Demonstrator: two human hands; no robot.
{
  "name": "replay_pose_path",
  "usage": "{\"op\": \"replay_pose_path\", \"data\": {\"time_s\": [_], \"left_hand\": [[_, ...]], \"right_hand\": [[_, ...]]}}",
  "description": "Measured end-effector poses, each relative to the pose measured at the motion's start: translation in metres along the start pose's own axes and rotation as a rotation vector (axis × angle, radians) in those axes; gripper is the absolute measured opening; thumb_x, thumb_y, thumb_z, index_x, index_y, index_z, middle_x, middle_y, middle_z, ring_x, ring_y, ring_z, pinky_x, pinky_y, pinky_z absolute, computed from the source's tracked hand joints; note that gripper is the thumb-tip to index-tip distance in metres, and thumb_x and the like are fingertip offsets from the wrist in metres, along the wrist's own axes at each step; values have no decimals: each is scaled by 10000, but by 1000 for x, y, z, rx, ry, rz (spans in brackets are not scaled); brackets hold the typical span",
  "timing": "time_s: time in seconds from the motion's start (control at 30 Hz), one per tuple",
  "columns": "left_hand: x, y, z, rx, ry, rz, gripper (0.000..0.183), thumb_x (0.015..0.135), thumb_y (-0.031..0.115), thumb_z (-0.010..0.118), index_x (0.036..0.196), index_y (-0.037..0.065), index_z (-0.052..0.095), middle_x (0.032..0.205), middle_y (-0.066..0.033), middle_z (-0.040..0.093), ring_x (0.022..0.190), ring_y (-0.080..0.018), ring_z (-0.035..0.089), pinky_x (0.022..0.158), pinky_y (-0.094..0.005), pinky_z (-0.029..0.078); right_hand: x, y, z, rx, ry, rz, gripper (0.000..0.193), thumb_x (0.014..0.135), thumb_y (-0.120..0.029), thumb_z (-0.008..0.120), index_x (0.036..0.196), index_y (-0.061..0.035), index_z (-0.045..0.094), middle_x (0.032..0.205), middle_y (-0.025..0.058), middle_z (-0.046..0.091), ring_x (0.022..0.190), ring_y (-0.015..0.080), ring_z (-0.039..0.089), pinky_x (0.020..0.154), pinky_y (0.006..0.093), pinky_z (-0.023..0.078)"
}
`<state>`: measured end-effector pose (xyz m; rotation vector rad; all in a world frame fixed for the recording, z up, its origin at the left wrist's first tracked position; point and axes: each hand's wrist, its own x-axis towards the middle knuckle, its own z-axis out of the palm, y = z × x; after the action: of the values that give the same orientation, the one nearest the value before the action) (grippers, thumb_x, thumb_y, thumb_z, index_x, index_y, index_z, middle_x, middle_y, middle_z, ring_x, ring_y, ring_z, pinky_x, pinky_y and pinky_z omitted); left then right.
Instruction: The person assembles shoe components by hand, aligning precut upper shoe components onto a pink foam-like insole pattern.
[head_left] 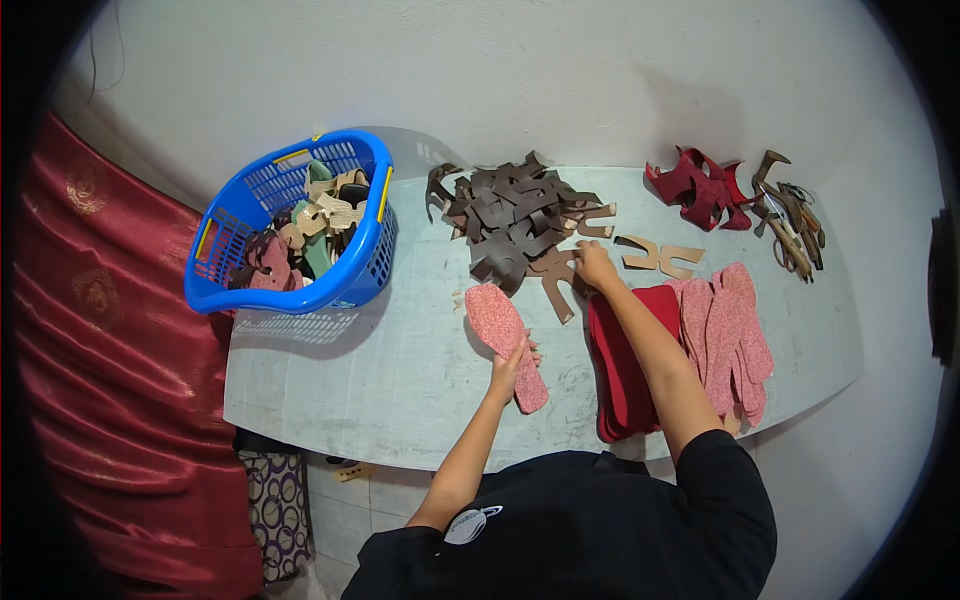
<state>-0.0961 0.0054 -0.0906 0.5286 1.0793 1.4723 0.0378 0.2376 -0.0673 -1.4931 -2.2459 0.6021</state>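
My left hand (508, 370) is closed around the narrow middle of a pink speckled shoe sole (493, 316), held tilted over the table. At the right edge of a heap of dark brown strap-like shoe uppers (510, 205), the fingers of my right hand (597, 268) pinch a forked brown upper (556, 288). Just beyond that hand lie tan forked pieces (680, 262). Beneath my right forearm is a stack of red soles (622, 375), partly covered by the arm. Beside it, several more pink soles (728, 325) overlap in a pile.
A blue plastic basket (372, 245) with mixed scraps stands at the table's left. Red uppers (700, 190), a hammer (768, 165) and scissors (790, 258) among other tools lie at the back right. A red curtain (130, 350) hangs left of the table (400, 390); a wall runs behind.
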Motion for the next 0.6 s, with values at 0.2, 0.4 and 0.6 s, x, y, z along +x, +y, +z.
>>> {"op": "replay_pose_path", "data": {"time_s": [0.2,0.4,0.6], "left_hand": [[-2,1,4,12,-5,-31,370,873,247,489,1150,4,469,878,-68,559,702,-151,577,629,-282,486],[-4,-3,-4,1,37,-23,381,866,257,498,1148,2,473,880,-77,567,709,-159,585,634,-282,488],[1,3,13,52,16,-67,403,860,275,510,1151,-1,470,894,-90,578,703,-160,587,629,-282,492]], "right_hand": [[30,37,9,160,82,283,647,622,-201,704,1178,-47,412,1093,239,501,1015,371,504,847,394,432],[33,7,0,348,-96,328,430,574,-177,698,937,22,581,879,231,605,826,333,604,708,386,473],[54,-15,-22,259,45,134,278,619,-209,651,764,28,634,625,158,593,576,238,576,583,345,445]]}}
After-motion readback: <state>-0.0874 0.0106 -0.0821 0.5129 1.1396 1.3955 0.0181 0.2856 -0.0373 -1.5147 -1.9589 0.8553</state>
